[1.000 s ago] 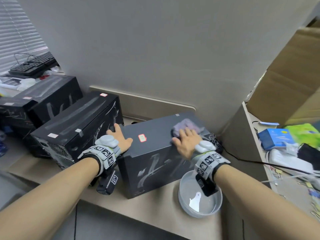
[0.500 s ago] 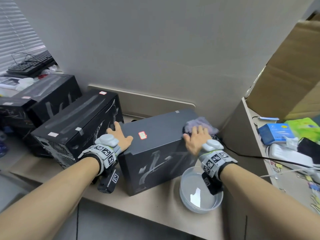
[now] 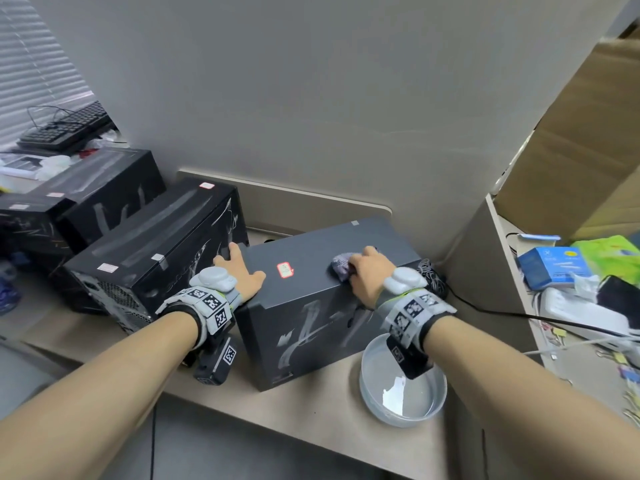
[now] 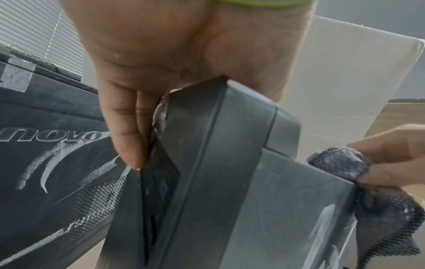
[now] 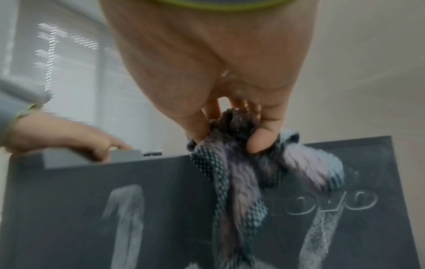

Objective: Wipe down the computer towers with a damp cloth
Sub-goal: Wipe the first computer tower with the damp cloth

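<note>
- Now the right hand (image 3: 367, 277) has pulled the purple-grey mesh cloth (image 3: 341, 266) from far right corner to near top edge, grip bunched round it.
- On the beige desk (image 3: 311, 410) the dark grey computer tower (image 3: 311, 247) runs left-right, front leftward.
- At that end the left hand (image 3: 239, 271) presses, fingers straight.

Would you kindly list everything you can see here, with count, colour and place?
nearest tower: one, dark grey, on the desk, under both hands
other towers: three, black, in a row to its left
cloth: one, purple-grey, on the nearest tower's top
bowl: one, clear, holding water, on the desk before that tower
keyboard: one, black, far left
cardboard box: one, brown, right
left hand: rests on the tower's left edge
right hand: grips the cloth
</note>
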The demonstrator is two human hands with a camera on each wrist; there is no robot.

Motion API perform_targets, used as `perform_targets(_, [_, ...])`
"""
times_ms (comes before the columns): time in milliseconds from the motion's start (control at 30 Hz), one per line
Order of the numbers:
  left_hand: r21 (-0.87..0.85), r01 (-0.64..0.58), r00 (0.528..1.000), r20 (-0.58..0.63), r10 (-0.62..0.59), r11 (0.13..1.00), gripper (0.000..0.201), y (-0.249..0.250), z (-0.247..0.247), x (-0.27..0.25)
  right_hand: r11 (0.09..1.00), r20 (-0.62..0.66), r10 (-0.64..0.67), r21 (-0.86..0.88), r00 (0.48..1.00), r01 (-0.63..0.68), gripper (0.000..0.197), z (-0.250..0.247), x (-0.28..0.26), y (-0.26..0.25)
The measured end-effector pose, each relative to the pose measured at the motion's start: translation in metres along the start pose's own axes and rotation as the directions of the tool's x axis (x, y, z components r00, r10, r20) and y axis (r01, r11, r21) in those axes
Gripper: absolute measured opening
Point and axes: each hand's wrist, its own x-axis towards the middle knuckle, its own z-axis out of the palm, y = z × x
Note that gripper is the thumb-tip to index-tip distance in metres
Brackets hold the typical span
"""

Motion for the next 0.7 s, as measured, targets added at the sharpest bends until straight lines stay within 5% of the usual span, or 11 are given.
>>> perform_targets(133, [-0.017, -0.011, 1.0, -0.006, 0.011, 1.0, 0.086, 0.001, 0.0, 0.001, 0.982, -0.038, 0.073, 0.175, 0.997, -0.065, 0.021, -0.03, 0.012, 0.009])
perform_targets(300, [-0.007, -0.014, 1.0, -0.005, 0.014, 1.0, 0.087, 0.0, 0.0, 0.0, 0.937, -0.238, -0.04, 0.329, 0.97, 0.119, 0.024, -0.052, 0.018, -0.019])
perform_targets(367, [0.003, -0.016, 1.0, -0.006, 0.016, 1.0, 0.087, 0.0, -0.001, -0.001, 0.967, -0.146, -0.132, 0.196, 0.98, 0.16, 0.019, -0.041, 0.018, -0.027])
perform_targets(467, [0.005, -0.02, 1.0, -0.005, 0.02, 1.0, 0.086, -0.001, -0.001, -0.001, 0.994, 0.095, -0.103, -0.021, 0.99, 0.105, 0.022, -0.023, 0.015, -0.026])
perform_targets(600, [0.013, -0.024, 1.0, -0.009, 0.024, 1.0, 0.086, -0.001, 0.0, -0.001, 0.994, 0.117, -0.1, 0.066, 0.988, 0.093, 0.06, -0.011, 0.011, -0.026])
perform_targets(700, [0.029, -0.031, 0.999, -0.009, 0.031, 0.999, 0.086, -0.001, 0.0, 0.0, 0.981, 0.065, -0.175, -0.074, 0.982, 0.18, 0.063, 0.018, -0.006, -0.048])
